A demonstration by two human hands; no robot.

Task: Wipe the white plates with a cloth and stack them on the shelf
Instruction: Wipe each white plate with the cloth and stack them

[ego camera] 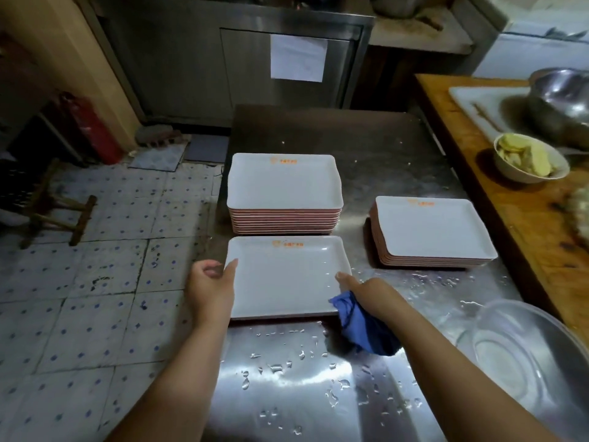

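A single white plate (287, 275) lies on the wet steel table (318, 378), just in front of the taller stack (284, 193). Her left hand (208, 285) grips its left rim, thumb on top; her right hand (366, 290) pinches the right rim, a blue cloth (360, 323) bunched beneath the palm

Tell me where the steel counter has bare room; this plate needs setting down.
Bare steel counter lies behind the tall stack, and a wet patch lies in front of the held plate. The right side is crowded: short stack, metal basin.
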